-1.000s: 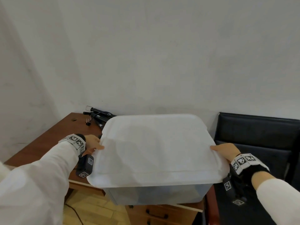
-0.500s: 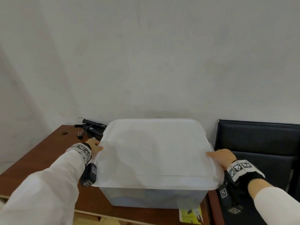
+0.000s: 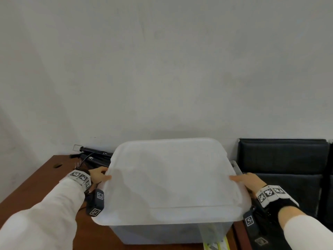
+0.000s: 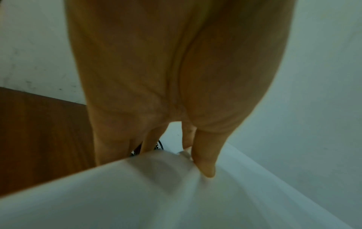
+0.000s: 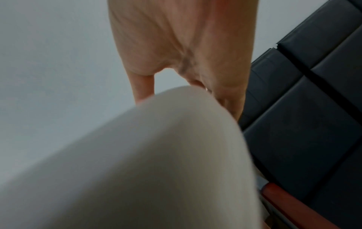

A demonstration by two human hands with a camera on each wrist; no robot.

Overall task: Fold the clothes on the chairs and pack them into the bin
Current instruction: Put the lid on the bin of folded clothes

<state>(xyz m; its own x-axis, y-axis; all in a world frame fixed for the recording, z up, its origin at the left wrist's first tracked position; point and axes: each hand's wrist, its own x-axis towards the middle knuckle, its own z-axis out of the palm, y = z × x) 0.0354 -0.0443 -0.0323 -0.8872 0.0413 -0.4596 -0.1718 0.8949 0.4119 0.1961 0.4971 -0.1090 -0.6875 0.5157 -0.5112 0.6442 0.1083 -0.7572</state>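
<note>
A white, cloudy plastic lid (image 3: 171,179) lies across the top of a see-through bin (image 3: 162,233), which stands on a brown wooden desk (image 3: 36,184) against a pale wall (image 3: 162,69). The lid overhangs the bin's front wall, and something dim and bluish shows through that wall, too blurred to name.

The left hand (image 3: 98,175) grips the lid's left edge: the thumb lies on top of the lid while the fingers (image 4: 205,156) reach past the rim, one fingertip pressing into the white plastic in the left wrist view. The right hand (image 3: 249,182) holds the lid's right edge the same way, thumb on top; in the right wrist view its fingers (image 5: 143,86) curl down behind the rim, partly hidden by the lid. Both arms wear white sleeves (image 3: 45,213), with patterned marker bands at the wrists.

A black padded chair (image 3: 282,159) stands just right of the bin, its back against the wall. Behind the left hand, at the back of the desk, lie some black rods and a thin cable (image 3: 93,156). A yellow and white paper (image 3: 216,245) sticks out at the bin's lower right corner. No clothes are clearly visible on the chair.
</note>
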